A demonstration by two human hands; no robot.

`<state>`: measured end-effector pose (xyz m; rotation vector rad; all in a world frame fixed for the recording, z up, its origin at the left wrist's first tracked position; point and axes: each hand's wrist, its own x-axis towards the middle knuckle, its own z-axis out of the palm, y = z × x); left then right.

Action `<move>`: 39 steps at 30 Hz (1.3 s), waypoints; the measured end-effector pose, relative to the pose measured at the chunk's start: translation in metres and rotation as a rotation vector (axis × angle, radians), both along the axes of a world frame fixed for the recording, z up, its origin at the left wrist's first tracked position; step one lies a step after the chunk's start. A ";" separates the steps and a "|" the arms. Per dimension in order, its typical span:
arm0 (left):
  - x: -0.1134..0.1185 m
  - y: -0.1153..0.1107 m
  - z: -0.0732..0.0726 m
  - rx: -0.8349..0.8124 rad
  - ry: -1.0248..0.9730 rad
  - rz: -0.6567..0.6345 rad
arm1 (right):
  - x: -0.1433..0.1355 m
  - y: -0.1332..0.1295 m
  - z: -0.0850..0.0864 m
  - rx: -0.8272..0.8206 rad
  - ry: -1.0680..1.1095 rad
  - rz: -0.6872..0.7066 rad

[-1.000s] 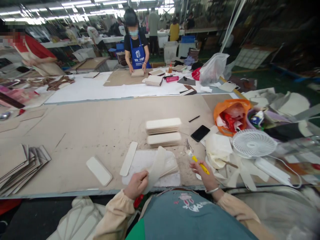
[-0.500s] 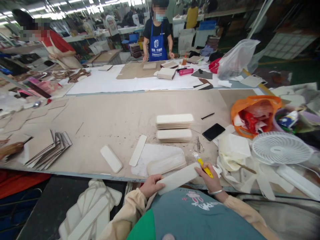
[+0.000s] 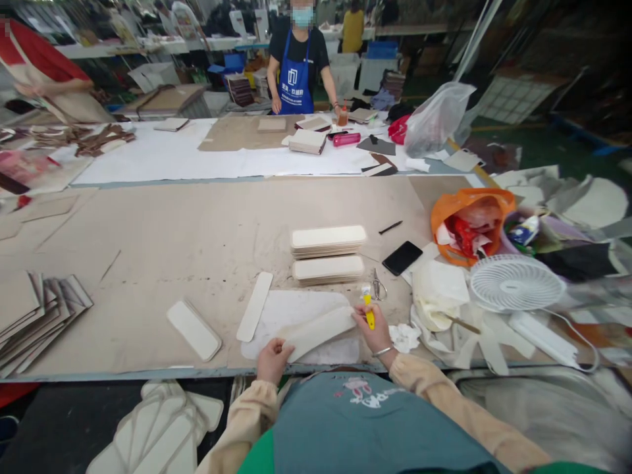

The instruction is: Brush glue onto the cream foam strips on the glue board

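Observation:
A long off-white strip (image 3: 322,334) is stretched between my two hands, over a white sheet (image 3: 288,306) near the table's front edge. My left hand (image 3: 274,361) pinches its lower left end. With my right hand (image 3: 376,334) I grip its upper right end and also a small yellow-handled tool (image 3: 368,311) with a whitish tip; its exact kind is unclear. Left of the sheet lie a single pale strip (image 3: 255,307) and a small stack of pale rounded pieces (image 3: 194,329). Two stacks of similar strips, a far one (image 3: 328,238) and a near one (image 3: 328,268), stand behind the sheet.
Scissors (image 3: 378,287), a black phone (image 3: 402,257) and a black pen (image 3: 390,227) lie to the right. Beyond them are an orange bag (image 3: 437,217) and a white fan (image 3: 516,282). Pale panels (image 3: 162,428) are piled below the table's edge. A co-worker in a blue apron (image 3: 297,79) stands opposite.
Both hands have moved the strip away from my body, and it now lies over the white sheet. The view has shifted right. The co-worker opposite now reaches to an orange bottle.

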<state>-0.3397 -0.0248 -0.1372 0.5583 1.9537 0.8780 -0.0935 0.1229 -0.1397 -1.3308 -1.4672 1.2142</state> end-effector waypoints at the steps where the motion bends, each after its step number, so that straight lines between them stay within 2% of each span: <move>1: -0.002 0.001 -0.002 -0.026 0.032 -0.016 | 0.001 0.001 -0.001 0.005 -0.005 -0.006; 6: -0.011 0.005 -0.009 -0.127 0.118 -0.079 | 0.014 -0.003 -0.012 0.005 -0.081 0.000; 10: -0.013 0.007 -0.007 -0.195 0.214 -0.155 | 0.019 -0.007 -0.020 -0.018 -0.122 -0.015; 18: -0.013 0.009 -0.001 -0.206 0.352 -0.213 | -0.001 -0.003 -0.019 -0.011 -0.126 0.049; 23: -0.013 0.003 0.003 -0.208 0.523 -0.290 | -0.007 -0.001 -0.028 -0.019 -0.188 0.070; 27: -0.009 -0.002 0.007 -0.156 0.724 -0.444 | -0.008 0.000 -0.035 -0.019 -0.217 0.068; 31: -0.004 -0.004 0.008 -0.182 0.855 -0.604 | -0.011 0.002 -0.032 0.004 -0.222 0.053; 34: -0.004 -0.002 0.005 -0.227 0.871 -0.654 | -0.011 0.003 -0.026 0.011 -0.231 0.046; 39: -0.009 0.001 0.000 -0.204 0.862 -0.732 | -0.006 -0.002 -0.025 0.005 -0.239 0.061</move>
